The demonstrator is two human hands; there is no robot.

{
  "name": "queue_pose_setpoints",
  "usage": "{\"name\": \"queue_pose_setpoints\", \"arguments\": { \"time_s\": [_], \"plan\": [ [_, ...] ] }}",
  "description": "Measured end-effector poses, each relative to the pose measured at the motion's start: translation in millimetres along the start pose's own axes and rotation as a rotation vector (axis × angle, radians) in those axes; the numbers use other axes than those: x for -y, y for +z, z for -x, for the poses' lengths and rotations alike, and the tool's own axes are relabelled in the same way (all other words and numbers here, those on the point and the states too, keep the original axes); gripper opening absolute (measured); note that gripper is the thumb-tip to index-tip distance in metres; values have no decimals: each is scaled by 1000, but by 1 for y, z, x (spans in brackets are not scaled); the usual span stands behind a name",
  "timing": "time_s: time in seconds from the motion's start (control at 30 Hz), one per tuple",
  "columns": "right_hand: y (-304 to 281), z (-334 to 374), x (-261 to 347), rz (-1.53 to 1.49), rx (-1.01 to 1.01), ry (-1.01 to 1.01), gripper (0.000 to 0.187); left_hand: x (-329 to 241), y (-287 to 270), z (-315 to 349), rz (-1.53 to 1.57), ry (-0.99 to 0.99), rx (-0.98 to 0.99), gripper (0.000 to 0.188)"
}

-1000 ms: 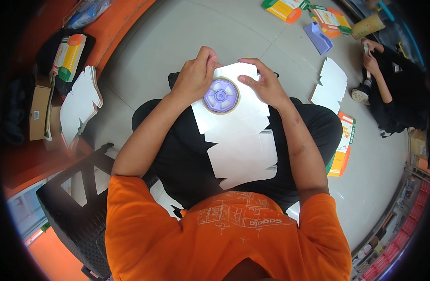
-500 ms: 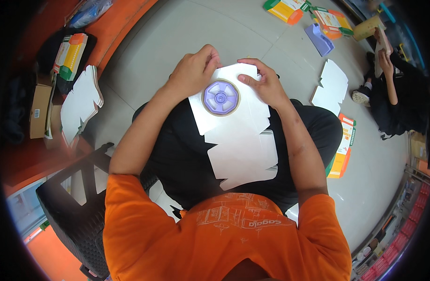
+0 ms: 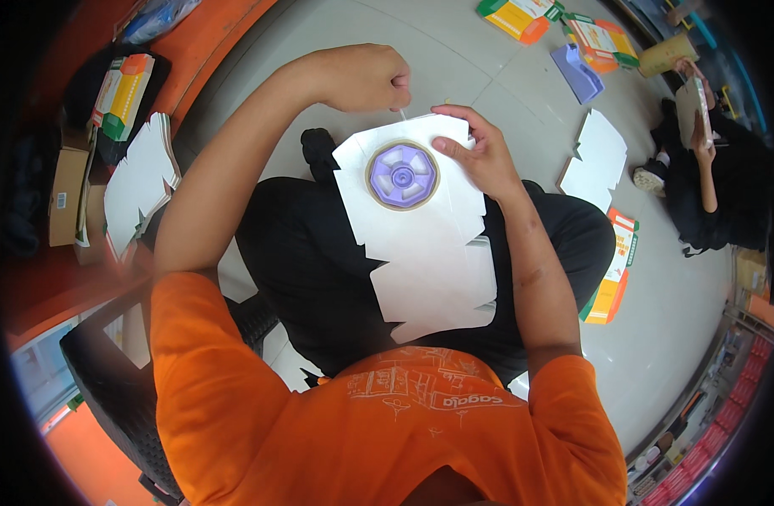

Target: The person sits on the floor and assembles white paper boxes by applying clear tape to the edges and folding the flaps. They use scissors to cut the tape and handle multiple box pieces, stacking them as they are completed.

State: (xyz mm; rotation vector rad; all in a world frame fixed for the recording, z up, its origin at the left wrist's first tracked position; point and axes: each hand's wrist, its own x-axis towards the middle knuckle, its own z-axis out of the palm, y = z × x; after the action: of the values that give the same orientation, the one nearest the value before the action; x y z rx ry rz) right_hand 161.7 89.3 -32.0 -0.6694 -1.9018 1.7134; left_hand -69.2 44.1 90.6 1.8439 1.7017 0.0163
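Across the lap, the white card (image 3: 429, 278) lies unfolded, a purple-centred tape roll (image 3: 403, 176) over its far part. The right hand (image 3: 484, 156) grips its far-right edge; the left hand (image 3: 366, 78) pinches what seems a clear strip (image 3: 404, 114), partly drawn.

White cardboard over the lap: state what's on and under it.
A purple-centred roll lies on the white cardboard. Black trousers show around its edges; whatever the cardboard covers is hidden.

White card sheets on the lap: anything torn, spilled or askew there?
Nothing looks torn or spilled. The white card sheets seem slightly askew: at the lower right, a second edge shows past the top one. Their evenly notched outlines look cut, not damaged.
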Motion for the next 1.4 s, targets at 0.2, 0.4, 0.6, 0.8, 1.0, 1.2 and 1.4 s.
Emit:
{"name": "queue_pose_setpoints", "arguments": {
  "time_s": [0.2, 0.4, 0.6, 0.8, 1.0, 1.2, 1.4],
  "plan": [
    [-1, 0, -1, 27, -8, -14, 43, 16, 4, -8, 207, -30, 98, 30],
    [-1, 0, -4, -49, -2, 5, 43, 32, 14, -10, 431, -59, 180, 29],
    [0, 0, -3, -33, -11, -15, 43, 44, 23, -10, 541, -84, 173, 26],
    [1, 0, -3, -38, -13, -12, 45, 51, 34, -13, 570, -64, 204, 26],
    [-1, 1, -2, 0, -23, 15, 45, 58, 43, -19, 634, -38, 236, 26],
    [0, 1, 0, -18, -24, 39, 45, 60, 41, -19, 701, -59, 290, 22],
    [0, 2, -4, -62, -24, 34, 48, 73, 49, -30, 840, -54, 409, 24]
  ]
}}
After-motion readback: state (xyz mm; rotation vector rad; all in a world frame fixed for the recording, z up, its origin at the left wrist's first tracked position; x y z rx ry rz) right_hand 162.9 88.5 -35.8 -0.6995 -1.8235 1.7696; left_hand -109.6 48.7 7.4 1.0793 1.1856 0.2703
